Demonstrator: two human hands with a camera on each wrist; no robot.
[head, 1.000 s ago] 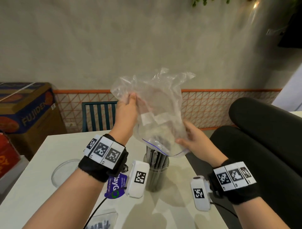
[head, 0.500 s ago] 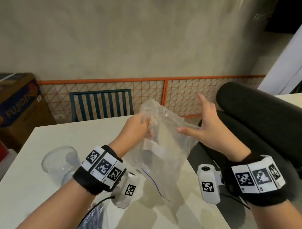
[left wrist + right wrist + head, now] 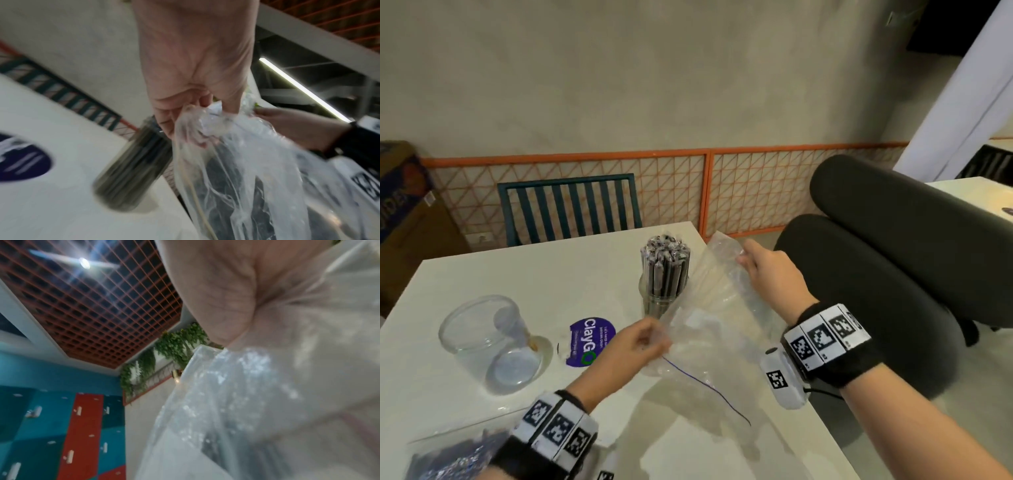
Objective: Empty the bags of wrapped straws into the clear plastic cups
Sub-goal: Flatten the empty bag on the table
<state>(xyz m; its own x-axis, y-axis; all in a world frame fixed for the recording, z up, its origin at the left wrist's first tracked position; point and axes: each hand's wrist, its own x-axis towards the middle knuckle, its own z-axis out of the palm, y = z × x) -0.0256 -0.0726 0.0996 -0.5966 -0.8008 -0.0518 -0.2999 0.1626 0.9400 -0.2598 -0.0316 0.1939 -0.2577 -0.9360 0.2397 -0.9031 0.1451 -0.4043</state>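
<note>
From the head view, my left hand (image 3: pixel 628 346) pinches one end of the emptied clear bag (image 3: pixel 715 329), and my right hand (image 3: pixel 768 270) grips the other end, out past the right edge of the table (image 3: pixel 465 404). The bag is stretched between them, its long axis running from near-left to far-right, and it hangs low over the table's right edge; its blue seal line trails toward the near edge. Behind it, by the far right corner, a clear cup (image 3: pixel 664 303) stands upright packed with wrapped straws (image 3: pixel 664 263), their ends pointing up; the bag hides part of the cup's base. A second, empty cup (image 3: pixel 489 339) stands nearer the left edge, and a purple sticker (image 3: pixel 590 337) lies between the two. At the near left corner another bag of straws (image 3: pixel 448 455) is cut off by the frame and partly covered by my left wrist.

From the left wrist view, my fingers (image 3: pixel 164 116) are curled round bunched plastic (image 3: pixel 236 162). The filled cup (image 3: pixel 131 155) is blurred, and what shows dark through the film I cannot make out.

From the right wrist view, the bag (image 3: pixel 236 402) covers most of my palm (image 3: pixel 216 288); my fingertips are hidden, so the grip itself cannot be seen here.
</note>
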